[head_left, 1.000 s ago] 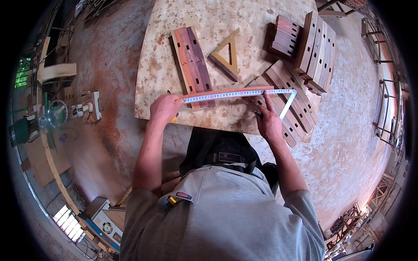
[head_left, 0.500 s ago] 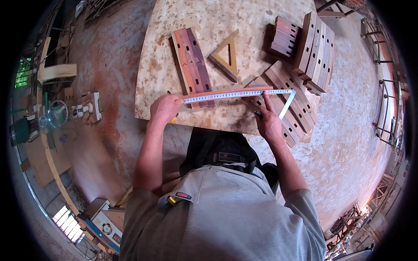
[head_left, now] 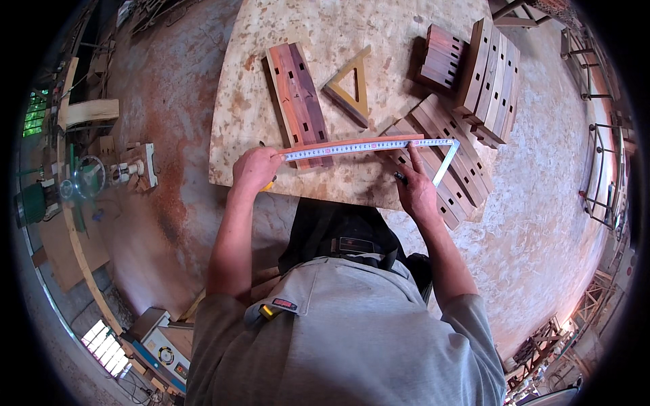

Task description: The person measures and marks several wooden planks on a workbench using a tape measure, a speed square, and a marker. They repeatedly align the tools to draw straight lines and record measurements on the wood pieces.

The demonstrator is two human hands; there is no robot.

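My left hand (head_left: 255, 169) is closed around the left end of a slim reddish wooden strip (head_left: 352, 141) and a white measuring tape (head_left: 352, 148) along its near edge. A yellow thing (head_left: 269, 185), mostly hidden, shows beneath this hand. My right hand (head_left: 418, 189) points its index finger onto the tape near its right end; the other fingers curl round a dark pen-like thing (head_left: 401, 177). From the tape's right end a shiny metal arm (head_left: 445, 164) slants toward me. Strip and tape cross over reddish slotted boards (head_left: 298, 95) on the left and brown slotted boards (head_left: 450, 145) on the right.
A triangular try square (head_left: 364, 84) lies on the wooden table (head_left: 338, 27) between the board groups. More slotted pieces (head_left: 443, 57) and a stack of slotted boards (head_left: 489, 81) occupy the far right. Machinery (head_left: 135, 169) stands to the left, beyond the table.
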